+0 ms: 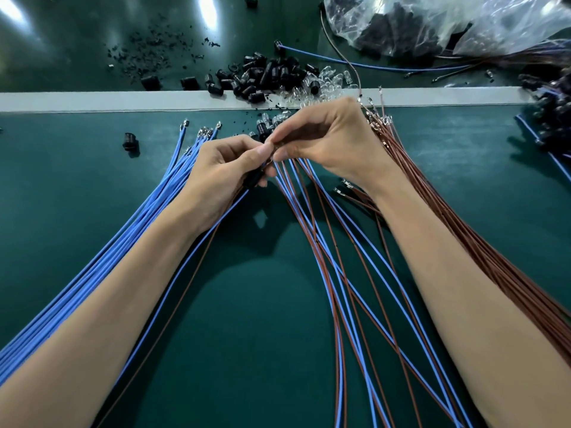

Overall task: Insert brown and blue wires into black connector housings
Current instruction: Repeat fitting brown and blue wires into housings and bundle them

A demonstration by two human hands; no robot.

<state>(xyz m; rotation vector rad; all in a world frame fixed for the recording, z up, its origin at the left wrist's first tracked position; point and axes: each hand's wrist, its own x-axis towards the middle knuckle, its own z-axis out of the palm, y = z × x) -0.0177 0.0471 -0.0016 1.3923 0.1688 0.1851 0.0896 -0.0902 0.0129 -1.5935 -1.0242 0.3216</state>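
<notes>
1. The left hand (227,168) is curling its fingers (262,149) tightly around a black connector housing (254,180), which is sitting low in the palm near the middle of the green counter (272,350).
2. The right hand (327,140) is pinching something small between thumb and fingertips, just touching the left thumb; what it is holding is too small to tell.
3. A blue wire (185,257) and a thin brown wire (173,307) are trailing from the left hand toward the near edge.
4. A bundle of blue wires (117,242) is lying on the left, passing under the left forearm.
5. A bundle of brown wires (482,242) is lying on the right, beside the right forearm.
6. Paired blue and brown wires (340,273) are fanning out between the two arms.
7. A pile of black housings (262,75) and clear bulbs (327,81) is sitting at the far side, by a grey strip (92,101).
8. A plastic bag (432,23) is resting at the far right.
</notes>
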